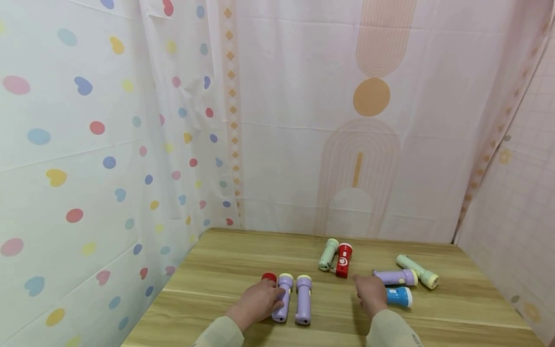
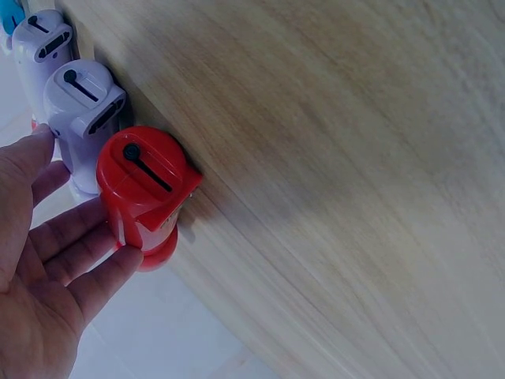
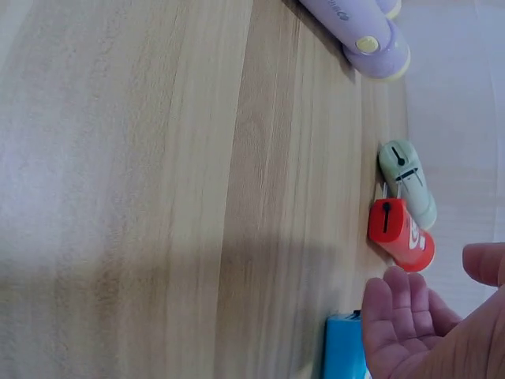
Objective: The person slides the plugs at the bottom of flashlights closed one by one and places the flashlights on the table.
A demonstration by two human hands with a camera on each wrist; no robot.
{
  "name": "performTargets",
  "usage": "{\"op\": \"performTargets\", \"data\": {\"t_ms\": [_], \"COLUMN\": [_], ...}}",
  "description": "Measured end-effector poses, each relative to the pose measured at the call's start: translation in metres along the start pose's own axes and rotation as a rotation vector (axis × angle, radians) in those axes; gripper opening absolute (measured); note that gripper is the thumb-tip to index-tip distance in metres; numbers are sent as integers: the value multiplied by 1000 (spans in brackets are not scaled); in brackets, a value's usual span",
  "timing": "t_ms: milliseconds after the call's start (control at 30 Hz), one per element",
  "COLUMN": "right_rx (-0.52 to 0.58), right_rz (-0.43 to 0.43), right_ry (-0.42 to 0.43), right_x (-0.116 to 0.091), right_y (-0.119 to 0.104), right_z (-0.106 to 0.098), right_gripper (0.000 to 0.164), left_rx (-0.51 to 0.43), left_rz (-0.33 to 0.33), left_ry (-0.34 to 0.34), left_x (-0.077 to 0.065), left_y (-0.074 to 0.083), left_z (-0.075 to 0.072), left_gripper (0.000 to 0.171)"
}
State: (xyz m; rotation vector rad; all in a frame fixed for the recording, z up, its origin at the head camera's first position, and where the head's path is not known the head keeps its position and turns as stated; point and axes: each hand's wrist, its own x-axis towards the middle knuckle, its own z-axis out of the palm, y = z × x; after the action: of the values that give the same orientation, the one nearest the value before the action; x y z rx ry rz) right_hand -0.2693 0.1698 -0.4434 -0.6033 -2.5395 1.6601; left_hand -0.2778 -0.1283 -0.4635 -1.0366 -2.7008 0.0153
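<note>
My left hand (image 1: 258, 301) lies over a red flashlight (image 2: 142, 170), its fingers touching the side in the left wrist view. The thumb of that hand is by a purple flashlight (image 1: 284, 289), which lies alongside the red one. A second purple flashlight (image 1: 304, 301) lies parallel, just to the right. My right hand (image 1: 372, 291) is beside a blue flashlight (image 1: 400, 297) and holds nothing. In the right wrist view its fingers (image 3: 398, 304) are loosely bent and partly hide the blue body. Whether they touch it I cannot tell.
Behind the right hand lie a pale green flashlight (image 1: 329, 254) and another red flashlight (image 1: 343, 260). At right, a further purple flashlight (image 1: 394, 277) and green flashlight (image 1: 418, 271) lie close together. The wooden table (image 1: 243, 246) meets patterned curtains (image 1: 282, 144) at the back and sides.
</note>
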Motion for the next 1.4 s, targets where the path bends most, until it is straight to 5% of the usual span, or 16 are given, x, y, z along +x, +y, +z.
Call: {"op": "performTargets", "data": {"t_ms": [233, 533, 800, 1067, 1400], "right_rx": [58, 21, 281, 414, 394], "right_rz": [38, 83, 252, 302, 348], "right_ry": [52, 161, 225, 191, 97], "right_x": [-1, -1, -2, -1, 8], "right_y": [4, 11, 19, 23, 39], "right_z": [-6, -12, -24, -30, -38], "right_gripper": [43, 35, 42, 29, 31], "left_rx": [-1, 0, -1, -3, -12], "left_rz": [6, 15, 12, 13, 14], "left_ry": [6, 11, 0, 7, 6], "left_x": [0, -1, 0, 0, 0], "left_y": [0, -1, -1, 0, -1], "left_z": [-1, 0, 1, 0, 1], "left_gripper": [19, 20, 20, 21, 22]}}
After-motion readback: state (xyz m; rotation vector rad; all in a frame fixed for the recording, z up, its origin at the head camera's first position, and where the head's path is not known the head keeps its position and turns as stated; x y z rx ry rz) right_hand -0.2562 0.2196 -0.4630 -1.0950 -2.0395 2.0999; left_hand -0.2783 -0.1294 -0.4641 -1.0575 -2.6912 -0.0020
